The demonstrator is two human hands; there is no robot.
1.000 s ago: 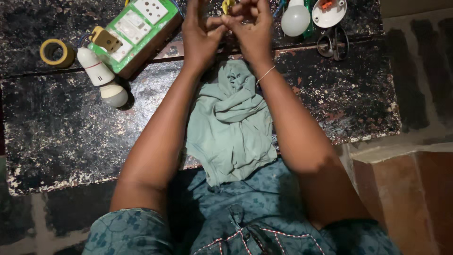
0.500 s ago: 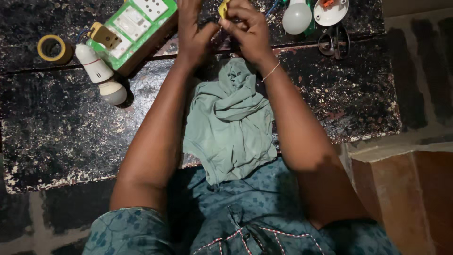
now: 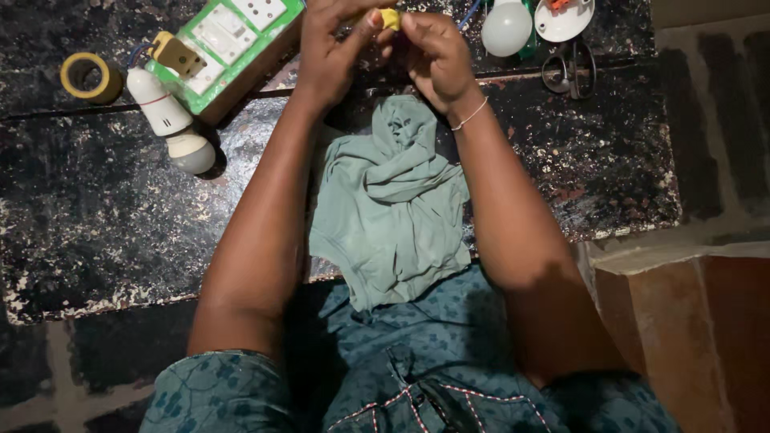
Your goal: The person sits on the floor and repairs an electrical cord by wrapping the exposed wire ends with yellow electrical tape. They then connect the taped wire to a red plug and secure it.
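Both left hand [image 3: 337, 48] and right hand [image 3: 433, 52] pinch small yellow plastic part [image 3: 391, 18]; loose fingertip hold could drop it onto crumpled green cloth [image 3: 393, 200]

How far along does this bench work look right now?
Done: nothing looks finished. In hand: the left hand and right hand pinch a small yellow plastic part. Left: the green-and-white switch board, white round bulb and white bulb holder lie apart, untouched.
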